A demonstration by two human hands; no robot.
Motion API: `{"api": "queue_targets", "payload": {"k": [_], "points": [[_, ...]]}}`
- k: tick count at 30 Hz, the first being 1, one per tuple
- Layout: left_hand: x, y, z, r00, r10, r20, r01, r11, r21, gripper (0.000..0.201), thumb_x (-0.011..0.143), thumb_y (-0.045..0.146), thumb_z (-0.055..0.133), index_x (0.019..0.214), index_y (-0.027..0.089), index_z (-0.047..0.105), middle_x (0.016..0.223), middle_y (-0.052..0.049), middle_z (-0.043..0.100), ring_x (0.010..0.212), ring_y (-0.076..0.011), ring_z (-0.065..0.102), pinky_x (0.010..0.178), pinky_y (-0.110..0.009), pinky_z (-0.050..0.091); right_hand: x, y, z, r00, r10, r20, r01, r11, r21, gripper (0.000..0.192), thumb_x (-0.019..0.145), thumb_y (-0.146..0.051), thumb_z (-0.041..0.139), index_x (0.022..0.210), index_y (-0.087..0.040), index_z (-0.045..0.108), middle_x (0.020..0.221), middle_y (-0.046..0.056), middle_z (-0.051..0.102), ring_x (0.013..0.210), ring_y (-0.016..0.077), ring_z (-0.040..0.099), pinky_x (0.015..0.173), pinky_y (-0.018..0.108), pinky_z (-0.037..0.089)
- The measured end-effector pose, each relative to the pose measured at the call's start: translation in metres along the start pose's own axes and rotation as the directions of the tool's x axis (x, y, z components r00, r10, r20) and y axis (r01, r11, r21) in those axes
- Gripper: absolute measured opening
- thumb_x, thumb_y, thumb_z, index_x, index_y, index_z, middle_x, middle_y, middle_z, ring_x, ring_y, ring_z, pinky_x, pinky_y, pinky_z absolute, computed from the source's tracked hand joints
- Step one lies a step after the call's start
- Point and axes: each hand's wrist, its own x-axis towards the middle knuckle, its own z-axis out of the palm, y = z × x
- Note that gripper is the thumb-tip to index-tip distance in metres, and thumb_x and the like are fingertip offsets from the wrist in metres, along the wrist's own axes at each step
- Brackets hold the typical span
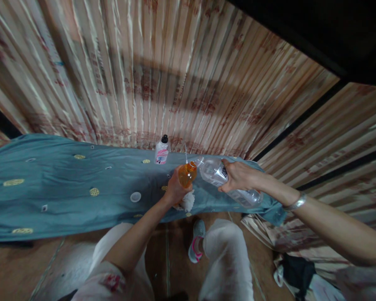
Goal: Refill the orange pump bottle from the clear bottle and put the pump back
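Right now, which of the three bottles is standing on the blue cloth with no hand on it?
The small white bottle with the black cap by the curtain. The orange bottle is in the left hand, and the clear plastic bottle is tilted in the right hand.

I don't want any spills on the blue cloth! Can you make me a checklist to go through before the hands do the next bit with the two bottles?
1. Left hand grips the small orange bottle: ok.
2. Right hand grips the tilted clear plastic bottle: ok.
3. The clear bottle's mouth meets the orange bottle's top: ok, they look to be touching.
4. The orange bottle stands upright: ok.
5. Liquid flowing, or how full the orange bottle is: cannot tell.
6. White cloth under the left hand is ready for drips: ok.
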Motion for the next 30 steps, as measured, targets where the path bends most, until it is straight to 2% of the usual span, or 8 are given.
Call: {"api": "queue_targets", "payload": {"k": [8, 16, 30], "points": [[0.0004, -0.0005, 0.0007, 1.000, 0.025, -0.014, -0.025, 1.000, 0.011, 0.080, 0.069, 0.015, 0.079, 0.138, 0.024, 0.041, 0.126, -0.007, 0.070, 0.107, -0.0246, 0.074, 0.095, -0.042, 0.062, 0.0010, 0.0018, 0.0020, 1.000, -0.006, -0.010, 0.006, 1.000, 0.016, 0.071, 0.072, -0.057, 0.078, 0.124, -0.013, 0.056, 0.084, 0.009, 0.075, 0.082, 0.0313, 0.074, 0.061, 0.031, 0.042], [0.0000, 0.0004, 0.0008, 1.000, 0.006, -0.012, -0.006, 0.999, 0.033, 0.079, 0.068, 0.017, 0.079, 0.138, 0.023, 0.041, 0.125, -0.007, 0.070, 0.107, -0.0257, 0.074, 0.095, -0.042, 0.062, 0.0002, 0.0000, 0.0001, 1.000, 0.006, 0.000, -0.006, 1.000, 0.004, 0.075, 0.074, -0.057, 0.078, 0.126, -0.009, 0.054, 0.084, 0.010, 0.074, 0.084, 0.0323, 0.074, 0.061, 0.032, 0.041], [-0.0001, -0.0011, 0.0010, 1.000, 0.005, -0.002, -0.005, 0.999, 0.035, 0.079, 0.069, 0.018, 0.078, 0.138, 0.023, 0.040, 0.124, -0.006, 0.070, 0.105, -0.0253, 0.074, 0.093, -0.041, 0.062, 0.0003, -0.0002, 0.0004, 1.000, 0.001, -0.011, -0.001, 1.000, -0.018, 0.070, 0.074, -0.057, 0.078, 0.123, -0.011, 0.056, 0.085, 0.010, 0.074, 0.084, 0.0315, 0.074, 0.060, 0.030, 0.040]]}}
